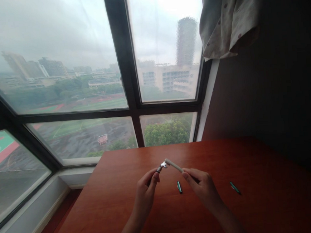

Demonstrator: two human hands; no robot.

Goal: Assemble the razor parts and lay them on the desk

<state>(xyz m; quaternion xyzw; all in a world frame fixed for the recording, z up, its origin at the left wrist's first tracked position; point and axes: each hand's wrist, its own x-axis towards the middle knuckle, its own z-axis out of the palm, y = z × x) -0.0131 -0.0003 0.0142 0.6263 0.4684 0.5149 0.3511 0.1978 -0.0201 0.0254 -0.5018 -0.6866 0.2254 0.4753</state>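
Observation:
My left hand (pixel 147 187) is closed around a silver razor handle (pixel 159 168), its metal head end pointing up and right. In my right hand (pixel 201 184), closed as well, is a pale toothbrush (pixel 174 165) whose head end slants up and left. The brush's head meets or nearly meets the razor handle's metal end; contact is too small to be sure of. On the table between and below the hands lies a dark razor cartridge (pixel 179 187) with a green strip. Another such cartridge (pixel 234 187) rests farther right, beyond my right hand.
Both hands are above a reddish-brown wooden table (pixel 111 206). Behind its far edge stand large windows with dark frames (pixel 137 110). A light garment (pixel 226 21) hangs at the upper right, beside a dark wall (pixel 277 96). A white ledge (pixel 44 207) runs along the left.

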